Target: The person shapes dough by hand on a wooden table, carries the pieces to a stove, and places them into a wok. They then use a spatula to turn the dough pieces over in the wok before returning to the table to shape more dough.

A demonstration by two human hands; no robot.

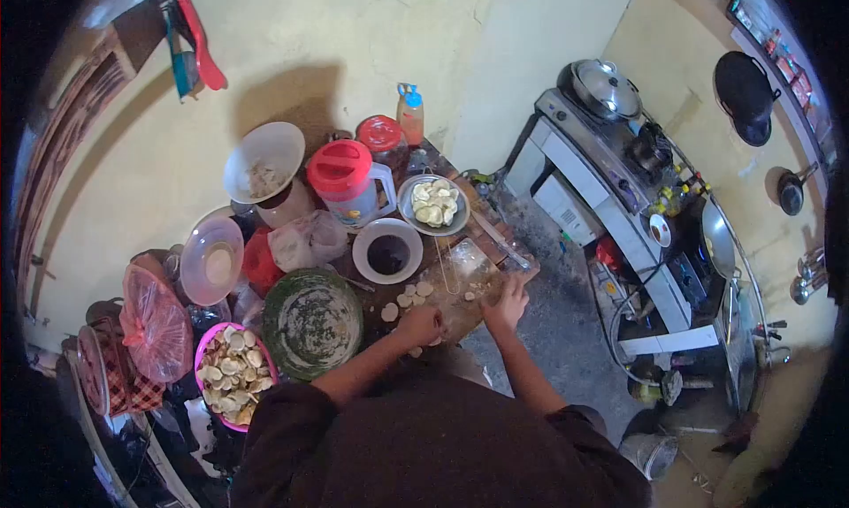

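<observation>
My left hand (419,328) is low over the front of the wooden table (464,318), its fingers curled together. Whatever they may hold is too small to make out. Several pale round dough pieces (390,312) lie just beyond that hand. Near the table's right corner, my right hand (506,306) rests with fingers stretched out and apart, and small dough bits (470,296) lie to its left. A bowl with dark liquid (387,252) and a bowl of pale flat slices (435,203) stand farther back. To the left is a floury green basin (312,324).
A pink-rimmed basket (202,386) of pale pieces stands at left, near a plastic bag (157,322). A red-lidded jug (345,176) and a white bowl (263,163) are at the back. The stove (601,150) with a lidded pot (606,91) is across the floor at right.
</observation>
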